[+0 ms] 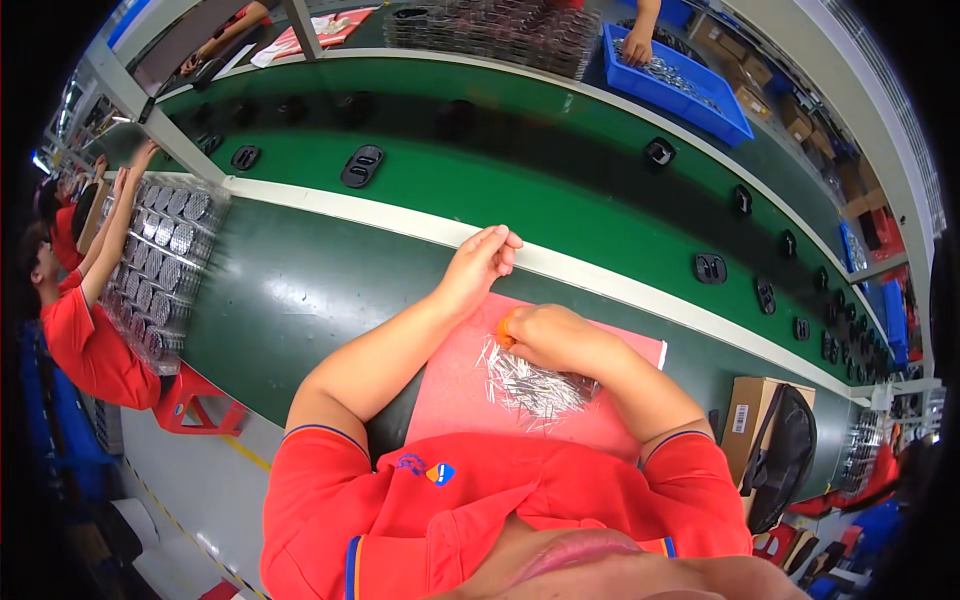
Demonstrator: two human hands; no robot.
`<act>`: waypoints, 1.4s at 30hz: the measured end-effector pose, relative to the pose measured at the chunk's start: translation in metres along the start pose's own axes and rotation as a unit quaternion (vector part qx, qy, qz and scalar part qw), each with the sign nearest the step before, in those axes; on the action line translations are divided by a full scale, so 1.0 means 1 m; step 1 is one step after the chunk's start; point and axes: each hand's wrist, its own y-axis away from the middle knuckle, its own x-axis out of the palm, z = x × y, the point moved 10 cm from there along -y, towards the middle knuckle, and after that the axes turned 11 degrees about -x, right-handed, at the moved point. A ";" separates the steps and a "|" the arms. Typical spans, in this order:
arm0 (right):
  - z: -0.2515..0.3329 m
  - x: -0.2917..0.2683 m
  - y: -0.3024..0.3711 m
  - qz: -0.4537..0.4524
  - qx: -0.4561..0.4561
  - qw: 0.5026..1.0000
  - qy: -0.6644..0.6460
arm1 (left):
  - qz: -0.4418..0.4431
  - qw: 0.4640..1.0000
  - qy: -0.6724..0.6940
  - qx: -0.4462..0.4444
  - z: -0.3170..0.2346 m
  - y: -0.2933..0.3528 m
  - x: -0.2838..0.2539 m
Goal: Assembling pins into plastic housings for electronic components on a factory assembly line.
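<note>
So there's a loose heap of thin silvery metal pins [528,385] lying scattered every which way on a pink rectangular mat [460,385] on the table. A small orange piece [505,331] peeks out just above the heap, mostly hidden.

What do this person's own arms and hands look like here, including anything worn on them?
Both forearms are bare, coming out of short red sleeves edged with a thin blue-and-yellow band at the cuff. The left hand has no glove. The right hand is also gloveless, but an orange cover sits on one fingertip. No watch, ring or wristband is visible. The red shirt has a small badge on the chest.
</note>
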 end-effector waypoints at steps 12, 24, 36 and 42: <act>0.013 -0.005 0.003 -0.079 -0.052 0.994 0.055 | -0.551 0.668 -0.415 0.280 -0.185 0.032 -0.193; -0.004 -0.001 0.006 -0.054 -0.049 0.997 0.015 | -0.619 0.491 -0.582 0.194 -0.186 0.018 -0.180; 0.003 0.001 0.004 -0.089 -0.059 0.991 0.075 | -0.318 0.883 -0.238 0.250 -0.127 -0.019 -0.127; -0.010 -0.001 0.003 -0.107 -0.059 0.992 -0.010 | -0.175 0.974 -0.055 0.131 -0.036 -0.028 -0.039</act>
